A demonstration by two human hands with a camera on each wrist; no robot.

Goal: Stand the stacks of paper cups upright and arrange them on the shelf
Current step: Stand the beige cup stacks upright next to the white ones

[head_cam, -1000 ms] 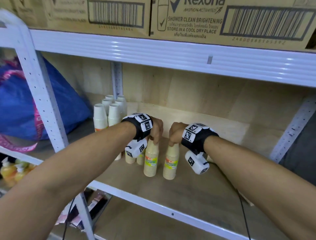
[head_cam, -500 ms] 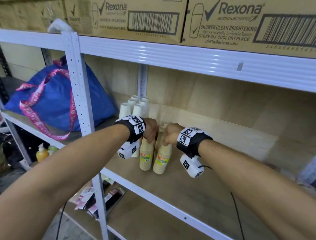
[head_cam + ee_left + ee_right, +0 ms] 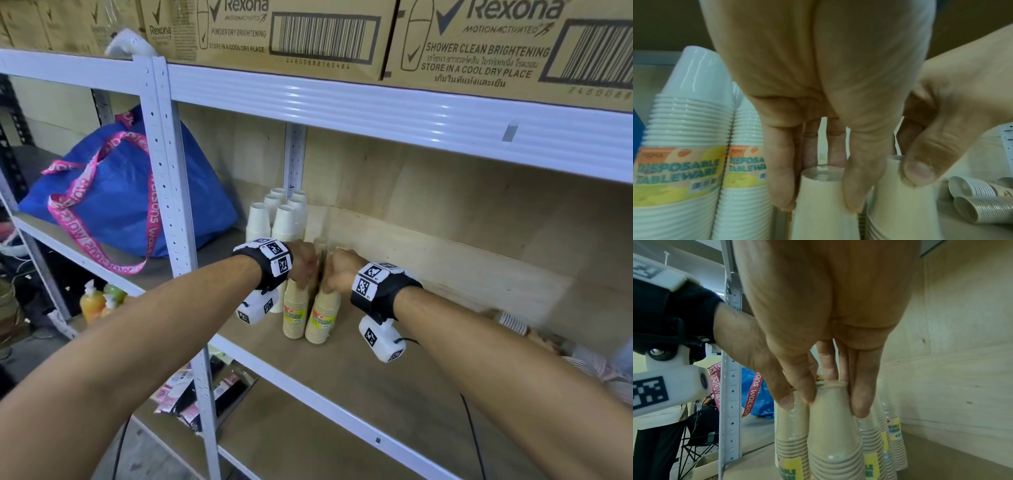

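Two beige paper cup stacks stand upright side by side on the wooden shelf (image 3: 359, 373). My left hand (image 3: 303, 265) grips the top of the left beige stack (image 3: 294, 317), fingers curled round it (image 3: 821, 199). My right hand (image 3: 337, 272) grips the top of the right beige stack (image 3: 322, 320), fingers pinching its tip (image 3: 831, 426). The right thumb shows in the left wrist view on the right stack (image 3: 898, 199). Several white cup stacks (image 3: 274, 219) stand just behind, labelled "Disposable Tableware" (image 3: 680, 162). More stacks lie on their sides (image 3: 974, 199) further right.
A white upright post (image 3: 171, 205) stands left of the hands. A blue bag (image 3: 120, 202) with a pink strap fills the neighbouring bay. Rexona cartons (image 3: 308, 34) sit on the shelf above. Fallen cup stacks (image 3: 513, 322) lie at the far right. Bottles (image 3: 91, 301) stand lower left.
Both hands keep their hold on the stack tops. The two beige stacks now stand closer together, nearer the white stacks. My view has swung left, showing the blue bag.
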